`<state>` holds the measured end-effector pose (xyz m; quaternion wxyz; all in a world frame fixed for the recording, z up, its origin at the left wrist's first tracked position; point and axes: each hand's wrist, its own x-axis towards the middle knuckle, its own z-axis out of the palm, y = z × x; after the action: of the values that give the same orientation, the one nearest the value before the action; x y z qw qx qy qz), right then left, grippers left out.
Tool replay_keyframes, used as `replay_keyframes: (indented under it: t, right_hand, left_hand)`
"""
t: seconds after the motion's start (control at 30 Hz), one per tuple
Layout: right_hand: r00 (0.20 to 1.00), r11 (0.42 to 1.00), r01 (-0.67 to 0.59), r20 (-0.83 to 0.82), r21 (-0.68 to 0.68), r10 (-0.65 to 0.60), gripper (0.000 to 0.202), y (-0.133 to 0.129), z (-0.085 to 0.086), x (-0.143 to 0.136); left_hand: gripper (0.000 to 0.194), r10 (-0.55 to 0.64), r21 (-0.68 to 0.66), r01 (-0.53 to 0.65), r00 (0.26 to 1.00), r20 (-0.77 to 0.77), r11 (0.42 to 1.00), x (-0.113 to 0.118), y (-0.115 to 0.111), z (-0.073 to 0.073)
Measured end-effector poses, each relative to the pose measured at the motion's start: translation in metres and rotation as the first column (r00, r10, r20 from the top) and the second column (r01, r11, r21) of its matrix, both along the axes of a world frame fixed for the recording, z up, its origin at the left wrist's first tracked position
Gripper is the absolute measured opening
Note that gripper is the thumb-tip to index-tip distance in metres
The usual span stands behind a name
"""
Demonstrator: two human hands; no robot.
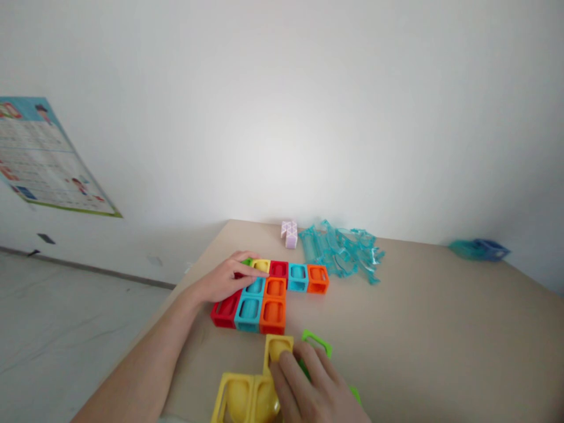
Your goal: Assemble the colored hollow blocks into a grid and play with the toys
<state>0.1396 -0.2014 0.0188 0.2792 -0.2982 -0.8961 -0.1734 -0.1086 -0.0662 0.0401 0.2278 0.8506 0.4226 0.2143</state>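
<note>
Hands apart: your left hand (222, 281) lies across the multicolored block cluster (275, 288) on the counter (418, 329), apparently steadying it. Your right hand (315, 385) is at the nearer yellow block (278, 348), grip unclear; shifting that block likely calls for clearance from the green piece (319, 342) beside it.

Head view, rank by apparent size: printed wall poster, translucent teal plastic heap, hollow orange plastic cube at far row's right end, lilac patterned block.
1. Wall poster, cut off at left edge
2. Teal heap
3. Orange cube
4. Lilac block
</note>
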Motion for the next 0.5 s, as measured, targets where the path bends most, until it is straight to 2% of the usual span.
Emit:
replay_keyframes:
  t: [0.13,0.3,0.5]
  right_hand:
    - [0.996,0.994,-0.05,0.07,-0.092,0.057,0.013,0.01,0.007,0.02]
    - [0.978,0.945,-0.106,0.14,-0.309,0.155,0.031,0.023,0.024,0.044]
    - [0.985,0.894,-0.02,0.146,-0.448,0.095,0.035,0.025,0.034,0.05]
  left_hand:
    - [0.03,-0.004,0.01,0.004,1.0,0.017,1.0,0.0,0.0,0.0]
    - [0.029,-0.008,0.014,0.008,1.0,0.015,1.0,-0.002,0.0,0.0]
    - [0.031,-0.001,0.011,0.002,1.0,-0.014,1.0,-0.005,0.001,0.001]
